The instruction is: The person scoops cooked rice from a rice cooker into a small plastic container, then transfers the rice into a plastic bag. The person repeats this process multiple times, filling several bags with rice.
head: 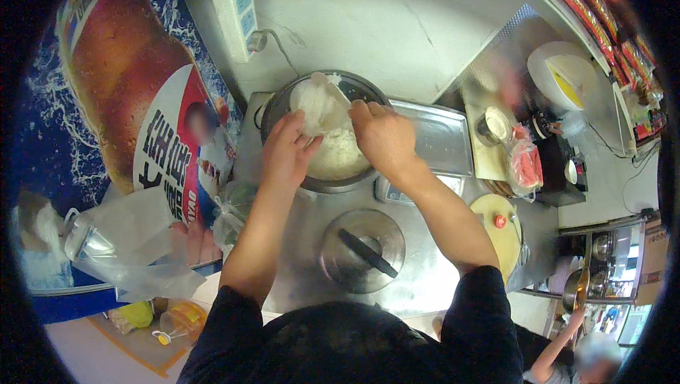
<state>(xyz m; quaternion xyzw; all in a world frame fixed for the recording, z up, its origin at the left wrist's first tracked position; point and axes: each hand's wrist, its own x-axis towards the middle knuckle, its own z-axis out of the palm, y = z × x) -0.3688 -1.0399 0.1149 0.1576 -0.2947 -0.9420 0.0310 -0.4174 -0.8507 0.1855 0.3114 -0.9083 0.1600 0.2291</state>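
Note:
A round dark-rimmed cooker pot (336, 186) holding white cooked rice (340, 158) stands on the steel counter (297, 246) against the wall. Over its far left part, my left hand (289, 142) holds a translucent white bag or container (307, 100) by its near edge. Whether it is a bag or a stiff container, and what is in it, is not clear. My right hand (385, 137) is closed around the handle of a pale rice paddle (338, 92). The paddle's head reaches to the far edge of the white thing. A round steel lid (340, 272) with a black handle lies nearer to me.
To the pot's right are a rectangular steel tray (433, 137) and a digital scale (396, 194). A round yellowish board (491, 225) carries a red cap. A plug (257, 41) and cable run behind the pot. At lower right another person's hand (576, 317) holds a pan.

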